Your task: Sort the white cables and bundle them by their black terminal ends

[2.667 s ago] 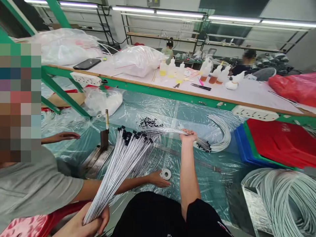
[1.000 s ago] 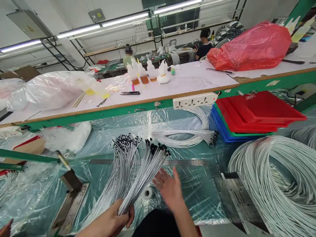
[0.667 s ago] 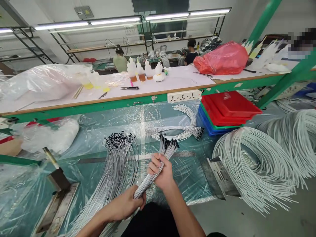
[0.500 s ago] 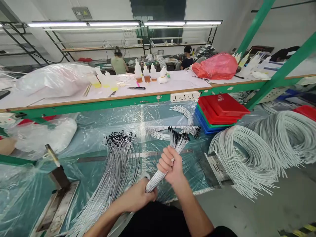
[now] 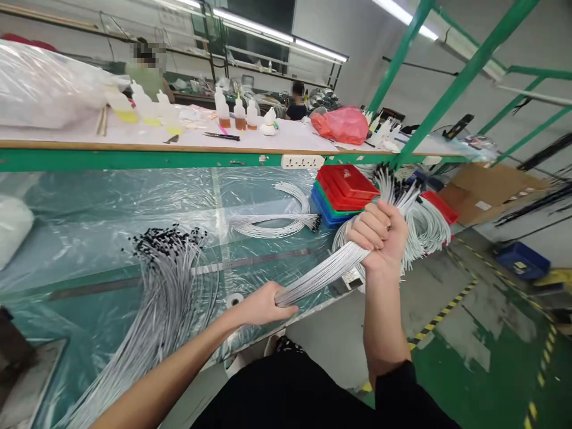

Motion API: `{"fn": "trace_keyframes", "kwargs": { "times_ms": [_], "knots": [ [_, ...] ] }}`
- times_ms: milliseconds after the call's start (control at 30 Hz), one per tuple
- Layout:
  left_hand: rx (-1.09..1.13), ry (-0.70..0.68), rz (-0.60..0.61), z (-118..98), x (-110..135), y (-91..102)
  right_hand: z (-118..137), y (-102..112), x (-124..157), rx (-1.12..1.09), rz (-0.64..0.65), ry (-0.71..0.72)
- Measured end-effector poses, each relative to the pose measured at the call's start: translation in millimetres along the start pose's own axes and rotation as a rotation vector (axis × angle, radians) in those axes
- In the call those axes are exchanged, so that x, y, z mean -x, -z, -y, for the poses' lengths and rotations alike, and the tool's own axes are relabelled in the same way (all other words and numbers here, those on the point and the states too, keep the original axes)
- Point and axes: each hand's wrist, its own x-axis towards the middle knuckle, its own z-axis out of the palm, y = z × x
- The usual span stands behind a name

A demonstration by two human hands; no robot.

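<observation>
Stretched between my two hands is a bundle of thin grey-white cables (image 5: 328, 273) with black connector ends. My right hand (image 5: 379, 232) is wrapped round it just below the connectors, which point up and away. Lower down, my left hand (image 5: 266, 305) closes on the same bundle, its fingers partly hidden underneath. To the left, a large pile of similar cables (image 5: 165, 292) with black tips lies on the plastic-covered bench (image 5: 250, 268). A smaller curved cable bundle (image 5: 272, 226) lies farther back on that bench.
Stacked red, green and blue trays (image 5: 342, 190) stand behind my right hand, near coiled cables (image 5: 424, 229). Bottles (image 5: 239, 113) and tweezers (image 5: 222, 136) sit on the raised shelf (image 5: 179, 146). A steel ruler (image 5: 250, 261) lies on the bench. Two people work in the background.
My right hand has moved right and up with the connector end, and more of the bundle shows between my hands. The view has turned to the right.
</observation>
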Motion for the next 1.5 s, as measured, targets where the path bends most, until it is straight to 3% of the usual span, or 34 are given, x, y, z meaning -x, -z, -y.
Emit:
{"fn": "trace_keyframes", "kwargs": {
  "times_ms": [100, 167, 267, 433, 533, 667, 767, 833, 900, 933, 1000, 1133, 1200, 1267, 1367, 1433, 1500],
  "knots": [
    [-0.138, 0.075, -0.057, 2, -12, 7.2, 12, 38, -3, -0.113, 0.045, 0.06],
    [-0.36, 0.117, -0.143, 1, -21, 19.1, 9, 70, -9, -0.195, 0.037, 0.11],
    [-0.779, 0.158, -0.242, -10, -33, 44.1, -3, 117, -19, -0.264, -0.061, 0.196],
    [-1.221, 0.255, -0.196, -42, -55, 78.3, -24, 181, -39, -0.205, -0.256, 0.151],
    [-1.37, 0.282, -0.191, -61, -72, 85.7, -35, 217, -47, -0.129, -0.312, -0.022],
    [-1.534, 0.242, -0.176, -84, -97, 86.8, -50, 259, -44, -0.029, -0.322, -0.357],
    [-1.632, 0.201, -0.115, -99, -112, 87.2, -50, 276, -33, 0.008, -0.085, -0.694],
    [-1.684, 0.198, -0.064, -110, -119, 88.1, -40, 272, -25, 0.05, 0.251, -0.993],
    [-1.71, 0.203, -0.03, -119, -125, 88.5, -21, 255, -19, 0.168, 0.635, -1.227],
    [-1.715, 0.201, -0.025, -124, -128, 88.2, -11, 242, -18, 0.266, 0.789, -1.266],
    [-1.711, 0.186, -0.032, -132, -134, 86.4, 6, 210, -20, 0.504, 0.944, -1.132],
    [-1.755, 0.175, 0.022, -147, -141, 80.9, 1, 154, -45, 1.134, 0.586, -0.206],
    [-1.802, 0.161, 0.071, -154, -139, 79.5, -18, 141, -64, 1.257, 0.556, -0.035],
    [-1.847, 0.101, 0.067, -160, -130, 80.1, -35, 136, -80, 1.243, 0.638, -0.137],
    [-1.87, -0.028, -0.035, -165, -109, 84.3, -45, 135, -83, 1.121, 0.797, -0.505],
    [-1.822, -0.075, -0.073, -165, -96, 87.9, -45, 133, -70, 1.105, 0.76, -0.65],
    [-1.718, -0.072, -0.046, -160, -88, 91.6, -44, 128, -50, 1.138, 0.65, -0.689]
  ]
}}
